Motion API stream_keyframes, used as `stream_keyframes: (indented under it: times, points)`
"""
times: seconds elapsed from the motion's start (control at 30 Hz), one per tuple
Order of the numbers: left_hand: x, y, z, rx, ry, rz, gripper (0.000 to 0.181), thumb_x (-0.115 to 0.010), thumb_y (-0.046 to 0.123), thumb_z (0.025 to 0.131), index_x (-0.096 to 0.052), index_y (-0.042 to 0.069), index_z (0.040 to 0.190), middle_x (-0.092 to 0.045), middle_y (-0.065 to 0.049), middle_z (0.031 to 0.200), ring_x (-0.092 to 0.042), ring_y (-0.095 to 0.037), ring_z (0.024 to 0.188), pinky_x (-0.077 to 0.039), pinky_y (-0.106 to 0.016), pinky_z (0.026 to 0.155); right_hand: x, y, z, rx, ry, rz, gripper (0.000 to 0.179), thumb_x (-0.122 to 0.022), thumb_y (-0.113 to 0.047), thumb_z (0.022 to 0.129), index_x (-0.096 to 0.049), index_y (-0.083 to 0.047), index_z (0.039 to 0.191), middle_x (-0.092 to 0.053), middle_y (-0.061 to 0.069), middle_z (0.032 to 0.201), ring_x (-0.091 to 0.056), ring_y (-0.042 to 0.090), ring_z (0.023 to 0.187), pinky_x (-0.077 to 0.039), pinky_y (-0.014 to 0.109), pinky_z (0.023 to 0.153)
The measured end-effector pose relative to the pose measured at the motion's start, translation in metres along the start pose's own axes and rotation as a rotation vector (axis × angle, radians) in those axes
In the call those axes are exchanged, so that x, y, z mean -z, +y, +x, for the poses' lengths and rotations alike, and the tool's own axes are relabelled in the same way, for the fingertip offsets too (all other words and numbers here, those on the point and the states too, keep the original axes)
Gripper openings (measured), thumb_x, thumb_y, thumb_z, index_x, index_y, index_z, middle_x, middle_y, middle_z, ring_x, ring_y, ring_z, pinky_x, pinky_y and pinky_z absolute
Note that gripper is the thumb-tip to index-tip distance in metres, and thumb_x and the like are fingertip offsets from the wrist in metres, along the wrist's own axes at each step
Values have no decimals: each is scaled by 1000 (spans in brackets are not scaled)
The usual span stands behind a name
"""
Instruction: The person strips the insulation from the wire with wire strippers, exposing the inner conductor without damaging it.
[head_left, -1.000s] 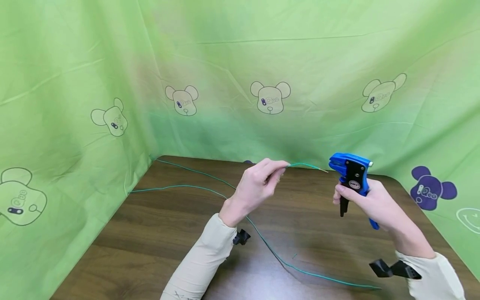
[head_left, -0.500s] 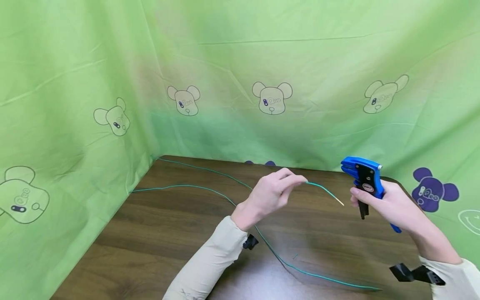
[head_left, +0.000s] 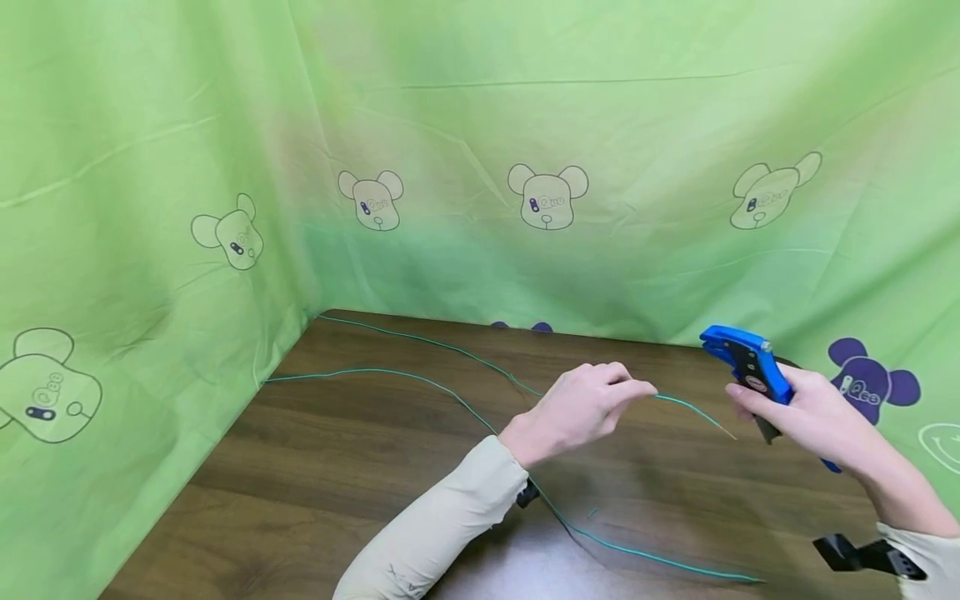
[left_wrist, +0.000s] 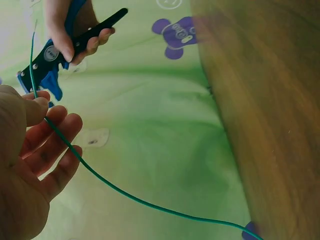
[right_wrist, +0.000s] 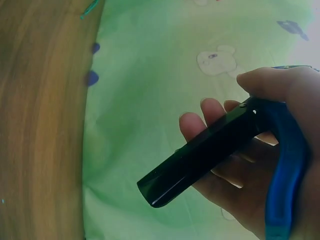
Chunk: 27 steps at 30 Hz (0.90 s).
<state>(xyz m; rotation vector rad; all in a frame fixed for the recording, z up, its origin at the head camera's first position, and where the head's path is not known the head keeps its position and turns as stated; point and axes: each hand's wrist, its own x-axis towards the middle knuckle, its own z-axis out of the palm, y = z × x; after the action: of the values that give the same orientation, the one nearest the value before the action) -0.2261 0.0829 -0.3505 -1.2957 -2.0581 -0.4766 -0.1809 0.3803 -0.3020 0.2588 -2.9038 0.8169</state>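
My left hand (head_left: 577,412) pinches a thin green wire (head_left: 678,402) between thumb and forefinger, above the table. The wire's tip, bare of its green cover, sticks out to the right and slants down. In the left wrist view, the same wire (left_wrist: 125,194) trails back from the fingertips in a long curve, the other fingers loosely bent beside it. My right hand (head_left: 817,417) grips a blue and black wire stripper (head_left: 750,362) by its handles, head up and pointing left. Its black handle (right_wrist: 200,155) crosses the right wrist view. The bare tip and the tool are apart.
Another green wire (head_left: 375,371) lies across the brown wooden table (head_left: 300,500), running from the left edge to the front right. A tiny green scrap (head_left: 592,512) lies near it. Green printed cloth (head_left: 450,275) walls the table at the back and sides.
Both hands have moved right and down, the left still pinching the wire and the right still gripping the stripper. The wire's tip has swung from nearly level to slanting down, farther from the tool.
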Motion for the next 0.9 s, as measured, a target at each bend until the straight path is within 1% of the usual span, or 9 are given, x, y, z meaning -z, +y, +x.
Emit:
stream_keyframes:
  times: [0.13,0.2,0.33,0.47,0.53,0.67,0.8,0.9]
  points:
    - [-9,5,3,0,-49,3,25,-56,12,97,-69,24,115,-68,10,96,-58,-5,70,-46,-16,63,4,5,-1,1,17,-41,25,-63,-33,96,-66,-9,102,-68,-11,71,-56,1,62,-39,25,52]
    - [-12,7,4,5,-84,4,23,-56,16,99,-69,25,115,-67,11,94,-57,-3,68,-45,-14,62,5,8,-1,5,26,-65,25,-64,-33,95,-65,-9,101,-64,-9,66,-53,3,56,-37,26,50]
    - [-19,13,5,18,-175,11,22,-55,22,100,-69,28,116,-67,13,94,-56,-2,65,-43,-10,58,4,14,-2,15,36,-95,23,-66,-33,93,-60,-12,89,-51,-6,58,-45,7,48,-33,28,45]
    - [-28,19,6,13,-272,13,23,-54,23,101,-69,29,117,-67,14,96,-56,0,65,-41,-9,56,1,26,0,33,37,-126,21,-70,-32,90,-56,-17,85,-42,-7,60,-37,5,50,-28,27,47]
    - [-32,21,7,7,-317,22,23,-53,24,101,-68,29,117,-66,14,96,-56,2,67,-39,-9,55,-1,31,1,43,35,-147,18,-73,-31,88,-59,-19,91,-42,-7,63,-36,4,52,-26,26,49]
    - [-39,26,10,9,-392,46,21,-53,27,102,-68,31,115,-65,16,96,-58,5,72,-38,-9,55,-5,42,4,47,19,-176,25,-75,-31,86,-62,-16,101,-48,-3,69,-38,4,56,-27,25,51]
    - [-47,30,14,32,-465,52,21,-52,30,102,-67,33,117,-64,18,100,-60,6,80,-41,-10,57,-8,51,7,37,3,-189,29,-76,-33,85,-61,-14,102,-54,0,74,-41,5,59,-29,25,53]
    - [-54,33,16,54,-529,56,22,-51,33,102,-65,36,119,-62,20,101,-59,6,83,-42,-11,57,-10,57,9,24,-29,-195,32,-76,-33,84,-60,-12,103,-55,0,76,-42,5,60,-30,26,54]
